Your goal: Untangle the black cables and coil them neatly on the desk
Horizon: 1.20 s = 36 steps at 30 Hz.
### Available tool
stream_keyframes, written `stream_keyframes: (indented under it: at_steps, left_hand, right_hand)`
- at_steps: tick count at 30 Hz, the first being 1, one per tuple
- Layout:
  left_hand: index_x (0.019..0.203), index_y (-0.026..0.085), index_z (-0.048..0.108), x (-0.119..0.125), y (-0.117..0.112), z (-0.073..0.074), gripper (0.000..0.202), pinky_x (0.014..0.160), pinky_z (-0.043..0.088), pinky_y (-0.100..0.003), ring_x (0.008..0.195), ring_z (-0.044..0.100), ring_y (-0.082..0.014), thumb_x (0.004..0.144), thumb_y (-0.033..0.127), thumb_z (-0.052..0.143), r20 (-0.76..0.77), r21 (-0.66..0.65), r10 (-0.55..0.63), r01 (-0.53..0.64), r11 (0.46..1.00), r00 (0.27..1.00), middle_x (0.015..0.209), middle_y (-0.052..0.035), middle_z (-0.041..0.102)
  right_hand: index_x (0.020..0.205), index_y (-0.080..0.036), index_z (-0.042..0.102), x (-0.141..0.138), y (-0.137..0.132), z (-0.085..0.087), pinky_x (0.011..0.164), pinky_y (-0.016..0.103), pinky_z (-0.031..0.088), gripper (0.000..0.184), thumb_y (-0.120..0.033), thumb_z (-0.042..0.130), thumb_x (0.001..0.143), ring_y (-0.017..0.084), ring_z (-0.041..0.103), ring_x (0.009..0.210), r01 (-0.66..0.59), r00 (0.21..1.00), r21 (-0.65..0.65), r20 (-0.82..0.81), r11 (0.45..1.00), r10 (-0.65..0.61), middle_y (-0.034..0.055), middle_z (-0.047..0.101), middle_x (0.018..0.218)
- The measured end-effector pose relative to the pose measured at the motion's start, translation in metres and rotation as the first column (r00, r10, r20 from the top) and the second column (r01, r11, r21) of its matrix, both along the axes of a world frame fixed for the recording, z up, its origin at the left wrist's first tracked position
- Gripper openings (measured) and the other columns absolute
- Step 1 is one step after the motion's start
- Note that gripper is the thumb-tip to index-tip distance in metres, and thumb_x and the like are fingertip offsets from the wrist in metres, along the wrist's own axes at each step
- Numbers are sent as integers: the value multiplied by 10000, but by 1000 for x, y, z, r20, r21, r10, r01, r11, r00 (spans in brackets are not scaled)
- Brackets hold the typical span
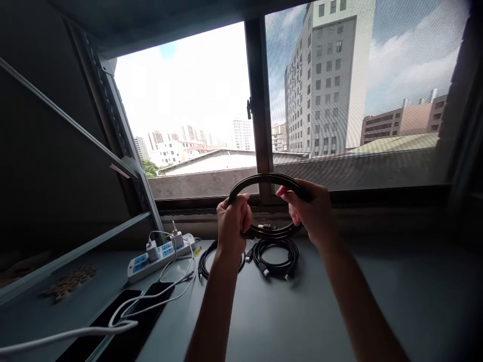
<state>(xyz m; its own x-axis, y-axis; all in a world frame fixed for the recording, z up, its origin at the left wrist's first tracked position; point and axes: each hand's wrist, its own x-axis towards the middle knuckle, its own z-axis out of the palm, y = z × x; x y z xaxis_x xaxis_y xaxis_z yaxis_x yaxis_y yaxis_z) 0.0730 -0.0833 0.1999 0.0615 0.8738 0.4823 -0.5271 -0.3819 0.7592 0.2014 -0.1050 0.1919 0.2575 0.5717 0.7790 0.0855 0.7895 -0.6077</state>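
Raised above the table is a coiled black cable [268, 178], its loops gathered into one ring. My left hand [234, 219] is closed around the left side of the ring. On the opposite side my right hand [310, 208] grips the loops, thumb and fingers wrapped round them. A light-coloured connector end [266, 227] shows at the lower part of the ring. Below lies another coiled black cable [275, 269] with its plugs showing. To its left, partly hidden by my left forearm, lies a further coiled black cable [204, 257].
On the left, a white power strip [162, 257] carries plugged-in chargers. White charging cables [151, 305] run across dark flat devices [149, 314]. Small brown pieces [71, 282] lie farther left beside a metal shelf post [130, 146]. A window [260, 100] rises behind the grey table [279, 322].
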Motion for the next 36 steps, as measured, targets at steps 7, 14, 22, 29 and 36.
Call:
stream_keyframes:
  at_steps: [7, 14, 22, 29, 36]
  left_hand:
    - [357, 188, 274, -3, -2, -2, 500, 423, 323, -206, 342, 437, -96, 724, 313, 590, -417, 47, -110, 142, 989, 902, 289, 55, 249]
    - [463, 151, 445, -4, -3, -4, 301, 423, 221, -202, 439, 317, -65, 674, 301, 600, -552, 465, 596, -378, 801, 583, 433, 43, 384]
    - [442, 165, 374, -12, -1, -3, 350, 318, 106, -185, 317, 200, -26, 641, 301, 627, -290, 228, 386, -328, 917, 876, 373, 82, 262]
    - [456, 169, 396, -5, -10, 0, 322, 270, 104, -155, 277, 172, -15, 604, 221, 677, -2, 27, 276, -276, 961, 961, 332, 113, 228]
    - [446, 175, 393, -9, 3, -4, 308, 262, 101, -162, 275, 182, -16, 600, 209, 658, 26, 35, 364, -365, 930, 931, 330, 104, 267]
  right_hand:
    - [626, -157, 660, 23, -20, 6, 319, 145, 170, 133, -248, 593, 696, 54, 255, 331, 4, 997, -72, 82, 997, 2, -65, 341, 406]
    - [689, -180, 671, 3, -21, 1, 467, 193, 284, 163, -227, 532, 758, 103, 418, 484, 312, 819, 64, 487, 948, -302, -28, 518, 533]
    - [898, -191, 631, -3, -14, -1, 463, 181, 352, 159, -201, 536, 772, 114, 474, 479, 168, 944, 60, 279, 984, -178, -57, 514, 555]
    - [922, -189, 603, 5, -29, 2, 562, 211, 401, 155, -253, 479, 854, 148, 557, 645, 311, 884, -13, 371, 950, -284, -13, 613, 765]
    - [939, -176, 632, 13, -18, -8, 641, 271, 413, 302, -409, 440, 927, 212, 612, 726, 309, 832, -164, 524, 937, -183, 22, 636, 739]
